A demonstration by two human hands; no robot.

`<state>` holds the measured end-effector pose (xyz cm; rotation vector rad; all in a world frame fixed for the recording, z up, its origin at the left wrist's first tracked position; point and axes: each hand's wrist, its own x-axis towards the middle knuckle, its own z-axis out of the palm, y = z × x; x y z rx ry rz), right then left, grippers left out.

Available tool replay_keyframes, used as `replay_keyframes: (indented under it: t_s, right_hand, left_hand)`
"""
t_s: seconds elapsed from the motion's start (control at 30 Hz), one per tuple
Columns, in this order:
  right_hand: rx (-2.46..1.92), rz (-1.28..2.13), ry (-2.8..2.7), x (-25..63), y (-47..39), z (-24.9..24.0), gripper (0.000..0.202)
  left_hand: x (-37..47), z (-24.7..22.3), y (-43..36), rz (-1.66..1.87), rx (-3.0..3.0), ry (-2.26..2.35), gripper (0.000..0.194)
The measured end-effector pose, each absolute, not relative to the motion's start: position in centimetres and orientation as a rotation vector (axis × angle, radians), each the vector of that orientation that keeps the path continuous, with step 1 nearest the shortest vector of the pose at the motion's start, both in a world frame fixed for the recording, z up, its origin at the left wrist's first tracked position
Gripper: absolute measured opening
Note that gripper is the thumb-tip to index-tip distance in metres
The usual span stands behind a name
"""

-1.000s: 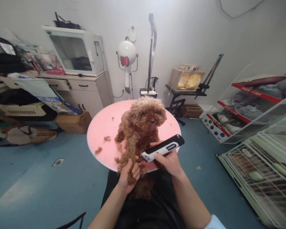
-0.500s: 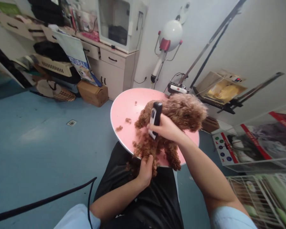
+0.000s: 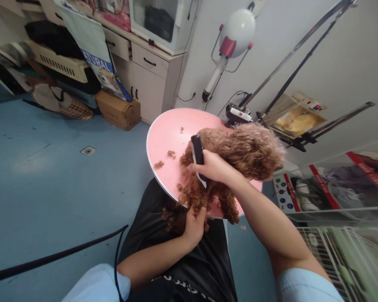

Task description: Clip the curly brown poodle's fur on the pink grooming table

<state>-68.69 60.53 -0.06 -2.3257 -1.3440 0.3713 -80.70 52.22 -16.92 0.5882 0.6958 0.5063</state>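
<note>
1. Left hand [image 3: 194,226]: fingers curled round the foreleg [image 3: 193,195] of a brown, curly-coated dog [image 3: 255,153], gripping it low down, just past the near rim of the table.
2. Right hand [image 3: 212,167]: wrapped about a black and white clipper [image 3: 198,151], thumb laid along the near side; the clipper slants, its black end up and its pale end down towards the foreleg. Whether the blade touches the coat cannot be confirmed, as the lower end is partly lost against the hair.
3. Dog: on the round pink table [image 3: 164,126], towards its right side as viewed, head turned to the right of the view. The right forearm passes in front of its body.
4. Loose hair: a brown tuft [image 3: 171,154] and a second clump [image 3: 159,165] lie apart from each other on the pink surface, left of the dog.
5. Person: light blue sleeves [image 3: 96,285] and a black apron [image 3: 189,264] with white lettering over the lap, directly below the table's near edge.
6. Surroundings: a white domed device with red fittings [image 3: 239,35] stands behind the table; a cardboard box [image 3: 119,111] sits on the blue floor [image 3: 66,188], near a square drain [image 3: 88,151].
</note>
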Motion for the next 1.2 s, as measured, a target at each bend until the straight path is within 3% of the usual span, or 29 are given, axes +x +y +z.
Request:
replay_keyframes:
  t_s: [0.17, 0.37, 0.5, 0.63, 0.83, 1.03, 1.2]
  right_hand:
    - [-2.365, 0.796, -1.415, -69.5, 60.1, -1.6, 0.016]
    - [-2.401, 0.362, -1.4, -69.0, 60.7, -0.9, 0.021]
    - [-2.447, 0.649, -1.507, -69.8, 60.5, -2.8, 0.022]
    - [-2.267, 0.951, -1.515, -70.8, 59.4, -3.3, 0.019]
    - [-2.271, 0.486, -1.45, -70.1, 58.6, -1.3, 0.018]
    - [-2.314, 0.776, -1.538, -71.1, 58.1, -3.0, 0.017]
    - [-2.189, 0.791, -1.45, -72.4, 56.6, -3.6, 0.011]
  left_hand:
    - [-80.6, -17.5, 52.0, 0.515, 0.605, 0.696, 0.032]
    - [-80.9, -17.6, 52.2, 0.63, 0.704, 0.67, 0.026]
    - [-81.2, -17.4, 52.0, 0.573, 0.688, 0.681, 0.028]
    - [-81.7, -17.2, 51.8, 0.461, 0.601, 0.71, 0.044]
    - [-82.0, -17.1, 52.1, 0.453, 0.605, 0.708, 0.05]
    - [-82.1, -18.1, 51.9, 0.432, 0.626, 0.647, 0.047]
    - [-82.4, -18.5, 52.2, 0.419, 0.587, 0.552, 0.046]
